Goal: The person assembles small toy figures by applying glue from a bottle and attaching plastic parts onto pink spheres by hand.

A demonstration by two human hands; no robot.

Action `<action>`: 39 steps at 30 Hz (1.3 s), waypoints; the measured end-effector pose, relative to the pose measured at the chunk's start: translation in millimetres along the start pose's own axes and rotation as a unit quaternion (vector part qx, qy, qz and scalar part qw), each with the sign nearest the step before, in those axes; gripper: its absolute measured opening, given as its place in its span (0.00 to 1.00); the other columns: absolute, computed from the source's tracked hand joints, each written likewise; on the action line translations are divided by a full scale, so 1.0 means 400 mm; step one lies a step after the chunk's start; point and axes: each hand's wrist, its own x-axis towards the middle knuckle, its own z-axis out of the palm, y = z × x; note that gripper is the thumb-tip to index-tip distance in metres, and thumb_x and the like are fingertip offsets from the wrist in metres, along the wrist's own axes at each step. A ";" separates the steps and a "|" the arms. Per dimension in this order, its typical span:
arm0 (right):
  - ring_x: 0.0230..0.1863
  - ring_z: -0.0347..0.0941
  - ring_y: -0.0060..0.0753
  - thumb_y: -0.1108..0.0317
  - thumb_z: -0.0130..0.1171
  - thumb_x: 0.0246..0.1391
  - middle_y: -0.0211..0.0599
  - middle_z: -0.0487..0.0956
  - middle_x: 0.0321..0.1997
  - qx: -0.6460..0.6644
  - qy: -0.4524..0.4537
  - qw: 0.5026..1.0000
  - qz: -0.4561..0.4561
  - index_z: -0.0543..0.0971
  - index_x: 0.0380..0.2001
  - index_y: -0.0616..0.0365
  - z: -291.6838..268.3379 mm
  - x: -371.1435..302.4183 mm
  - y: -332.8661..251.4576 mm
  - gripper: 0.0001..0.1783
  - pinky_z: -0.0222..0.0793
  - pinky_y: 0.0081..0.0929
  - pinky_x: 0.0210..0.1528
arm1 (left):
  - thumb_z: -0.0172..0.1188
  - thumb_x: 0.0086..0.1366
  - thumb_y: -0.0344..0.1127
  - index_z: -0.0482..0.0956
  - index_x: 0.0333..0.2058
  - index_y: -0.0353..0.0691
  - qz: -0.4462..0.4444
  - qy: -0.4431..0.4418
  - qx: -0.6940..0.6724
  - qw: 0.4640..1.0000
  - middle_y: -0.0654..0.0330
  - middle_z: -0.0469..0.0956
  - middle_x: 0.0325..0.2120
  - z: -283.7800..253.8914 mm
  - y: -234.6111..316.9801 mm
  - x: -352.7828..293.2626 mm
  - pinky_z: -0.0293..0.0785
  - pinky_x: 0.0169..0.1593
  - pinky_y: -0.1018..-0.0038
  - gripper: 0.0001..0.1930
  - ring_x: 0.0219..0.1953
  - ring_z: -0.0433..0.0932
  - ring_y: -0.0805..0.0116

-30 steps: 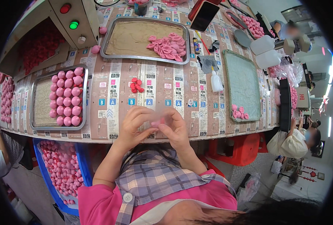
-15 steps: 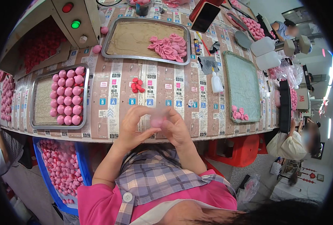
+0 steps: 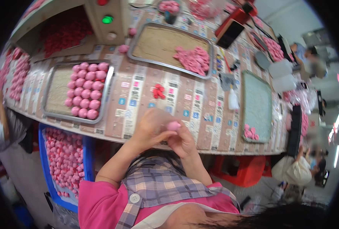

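A small round pink piece (image 3: 173, 126) sits between the thumb and fingers of my right hand (image 3: 183, 141), just above the table's front edge. My left hand (image 3: 151, 126) is beside it, its thumb reaching toward my right fingers. Motion blurs the left fingers, so their grip cannot be made out. Beyond my hands lies a small cluster of red pieces (image 3: 158, 91) on the table. To the left, pink balls (image 3: 86, 93) stand in rows in a metal tray (image 3: 52, 108). Soft-looking pink pieces (image 3: 194, 60) are heaped in another metal tray (image 3: 150, 42) farther back.
A blue crate (image 3: 87, 152) of pink and red pieces stands below the table at left. On the right are a greenish tray (image 3: 257, 99), a white squeeze bottle (image 3: 233, 100) and a phone (image 3: 230, 34). A machine with a green light (image 3: 107, 19) occupies the back left.
The view has tilted, and the table's things appear shifted to the right. My left hand has moved and blurred; the pink piece now shows more clearly at my right fingertips.
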 end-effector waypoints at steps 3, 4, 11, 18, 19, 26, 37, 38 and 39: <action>0.41 0.69 0.32 0.64 0.50 0.50 0.41 0.70 0.42 -0.051 0.011 0.999 -0.015 0.66 0.41 0.61 -0.006 -0.001 0.001 0.16 0.64 0.29 0.47 | 0.64 0.40 0.30 0.74 0.31 0.39 0.001 -0.009 0.028 1.000 0.59 0.74 0.29 -0.050 0.001 0.001 0.65 0.40 0.72 0.16 0.34 0.71 0.64; 0.41 0.69 0.32 0.65 0.50 0.51 0.41 0.70 0.41 -0.082 0.026 0.996 -0.031 0.66 0.40 0.61 -0.008 0.002 0.000 0.15 0.64 0.27 0.45 | 0.64 0.42 0.31 0.74 0.32 0.39 -0.004 0.025 0.039 0.999 0.59 0.74 0.29 -0.083 -0.009 -0.004 0.65 0.39 0.71 0.15 0.33 0.71 0.62; 0.33 0.68 0.28 0.67 0.48 0.51 0.41 0.71 0.36 -0.099 0.018 0.992 -0.073 0.67 0.35 0.62 -0.026 -0.003 -0.048 0.10 0.63 0.23 0.39 | 0.60 0.45 0.28 0.74 0.36 0.39 -0.176 0.322 0.294 0.882 0.60 0.74 0.31 -0.450 -0.076 -0.128 0.64 0.41 0.74 0.15 0.36 0.70 0.66; 0.31 0.65 0.27 0.67 0.47 0.51 0.40 0.71 0.32 -0.094 0.028 0.993 -0.068 0.67 0.34 0.62 -0.012 0.021 -0.033 0.10 0.63 0.23 0.38 | 0.59 0.46 0.31 0.74 0.35 0.39 -0.271 0.259 0.320 0.870 0.58 0.74 0.31 -0.511 -0.109 -0.236 0.64 0.42 0.73 0.14 0.37 0.70 0.65; 0.32 0.65 0.27 0.67 0.47 0.51 0.39 0.71 0.32 -0.098 0.022 0.993 -0.062 0.67 0.34 0.62 -0.010 0.022 -0.029 0.09 0.63 0.23 0.38 | 0.59 0.46 0.31 0.74 0.35 0.39 -0.280 0.251 0.303 0.876 0.58 0.73 0.31 -0.509 -0.116 -0.240 0.64 0.42 0.73 0.14 0.37 0.70 0.64; 0.30 0.65 0.27 0.65 0.48 0.51 0.37 0.70 0.31 -0.115 0.052 0.990 -0.068 0.68 0.33 0.59 -0.014 0.019 -0.025 0.09 0.62 0.24 0.38 | 0.57 0.47 0.26 0.70 0.38 0.36 -0.297 0.212 0.270 0.891 0.56 0.72 0.34 -0.506 -0.141 -0.237 0.67 0.39 0.76 0.16 0.34 0.72 0.65; 0.33 0.69 0.26 0.73 0.53 0.45 0.34 0.73 0.30 -0.661 0.025 0.725 -0.189 0.72 0.33 0.59 0.024 0.124 -0.129 0.09 0.64 0.22 0.37 | 0.54 0.53 0.27 0.70 0.41 0.34 -0.192 0.283 0.222 0.913 0.56 0.72 0.38 -0.473 -0.067 -0.126 0.61 0.49 0.74 0.15 0.43 0.69 0.68; 0.32 0.70 0.29 0.72 0.54 0.43 0.35 0.72 0.29 -0.701 0.012 0.685 -0.198 0.72 0.33 0.58 0.047 0.151 -0.140 0.10 0.64 0.23 0.36 | 0.53 0.53 0.27 0.71 0.40 0.33 -0.194 0.278 0.143 0.930 0.57 0.73 0.37 -0.426 -0.044 -0.069 0.63 0.47 0.76 0.13 0.42 0.69 0.69; 0.31 0.70 0.31 0.70 0.55 0.42 0.35 0.72 0.28 -0.737 -0.006 0.644 -0.208 0.73 0.33 0.57 0.075 0.175 -0.140 0.11 0.65 0.24 0.34 | 0.54 0.53 0.27 0.71 0.39 0.33 -0.157 0.222 0.140 0.952 0.58 0.73 0.37 -0.404 -0.070 -0.042 0.64 0.46 0.76 0.13 0.41 0.70 0.72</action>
